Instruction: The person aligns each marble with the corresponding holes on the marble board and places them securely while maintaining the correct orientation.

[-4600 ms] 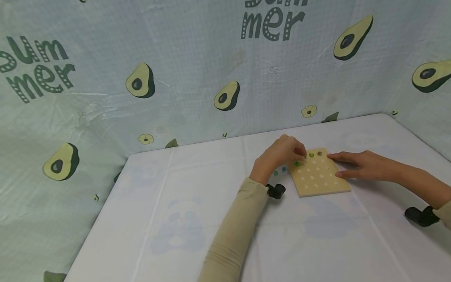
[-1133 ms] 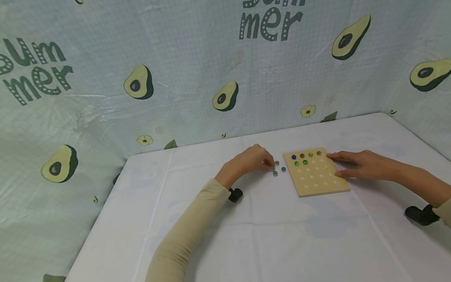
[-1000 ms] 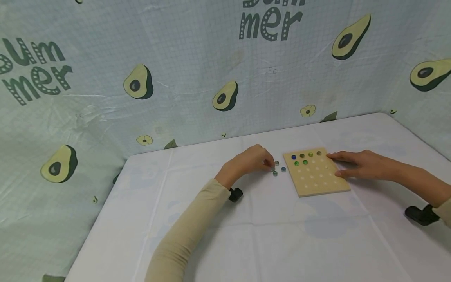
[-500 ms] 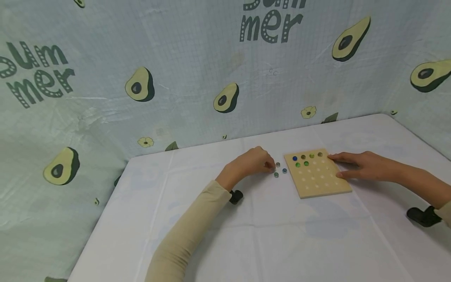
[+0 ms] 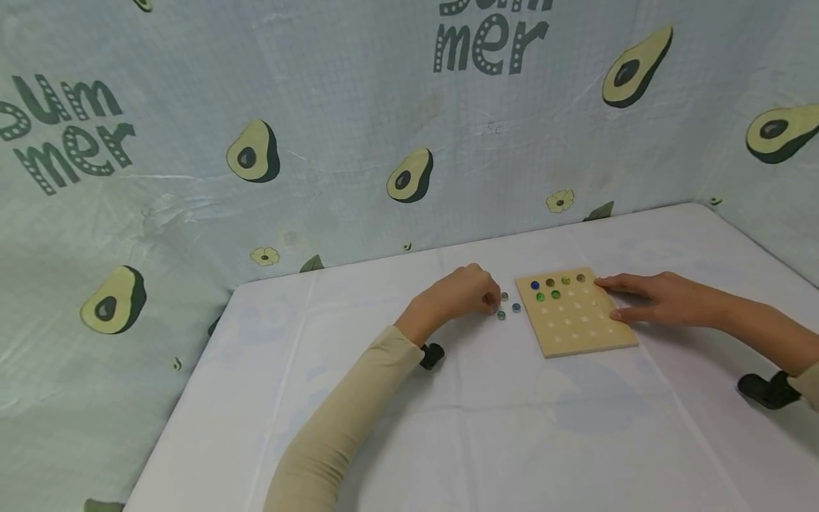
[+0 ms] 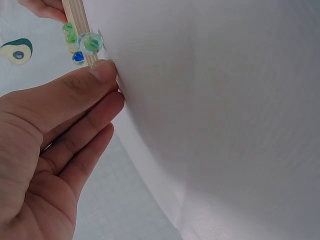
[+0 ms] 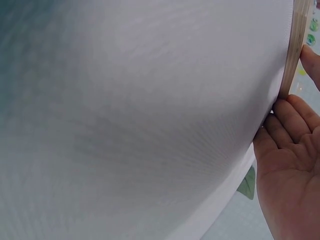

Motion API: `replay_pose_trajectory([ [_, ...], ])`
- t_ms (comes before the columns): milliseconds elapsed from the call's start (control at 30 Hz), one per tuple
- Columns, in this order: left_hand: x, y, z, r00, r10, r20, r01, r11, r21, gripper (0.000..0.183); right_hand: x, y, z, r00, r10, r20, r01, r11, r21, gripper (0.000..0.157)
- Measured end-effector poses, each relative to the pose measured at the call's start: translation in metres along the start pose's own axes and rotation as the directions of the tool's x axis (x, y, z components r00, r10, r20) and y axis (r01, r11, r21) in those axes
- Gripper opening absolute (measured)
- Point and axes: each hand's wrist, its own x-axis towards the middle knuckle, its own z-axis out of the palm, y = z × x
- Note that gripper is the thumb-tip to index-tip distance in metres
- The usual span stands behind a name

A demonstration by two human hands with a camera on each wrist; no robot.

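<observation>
A square wooden board (image 5: 576, 323) with rows of small hollows lies on the table, with several glass marbles along its far rows, among them a blue marble (image 5: 534, 285) and a green marble (image 5: 555, 294). Left of it, my left hand (image 5: 457, 295) is down at the tabletop, thumb and fingertips brought together as if round a small marble, mostly hidden by the fingers. Loose marbles (image 5: 516, 308) lie just beside those fingertips. With fairly straight fingers, my right hand (image 5: 665, 299) touches the board's right edge; the right wrist view shows thumb and fingers (image 7: 292, 117) against its side.
A white cloth covers the table (image 5: 512, 441), with faint printed shapes showing through. Behind it hangs a pale curtain (image 5: 339, 128) printed with avocados. Black wrist cameras (image 5: 768, 391) sit under both wrists.
My left hand has moved from above the board leftward to the loose marbles and stays there over the last second. A second green marble shows in the second row. The right hand keeps its place.
</observation>
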Motion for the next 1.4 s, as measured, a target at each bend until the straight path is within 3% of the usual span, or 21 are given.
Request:
replay_pose_trajectory([
  [233,0.001,0.004,0.000,1.000,0.004,-0.006,-0.004,1.000,0.024,0.013,-0.001,0.004,-0.001,1.000,0.004,0.007,-0.004,1.000,0.008,0.079],
  [467,-0.005,0.005,0.002,0.998,-0.049,-0.032,0.050,0.998,0.031,0.016,-0.001,0.003,0.001,1.000,0.007,0.011,-0.007,1.000,0.010,0.081],
  [767,-0.015,0.001,-0.007,0.982,-0.072,-0.175,0.066,0.997,-0.035,0.014,0.000,-0.001,-0.001,1.000,0.003,0.000,-0.003,1.000,-0.013,0.078],
  [1400,-0.012,0.007,-0.012,0.978,-0.051,-0.203,0.037,0.997,-0.070,0.020,0.000,-0.001,-0.001,1.000,-0.009,0.006,0.009,1.000,0.008,0.077],
])
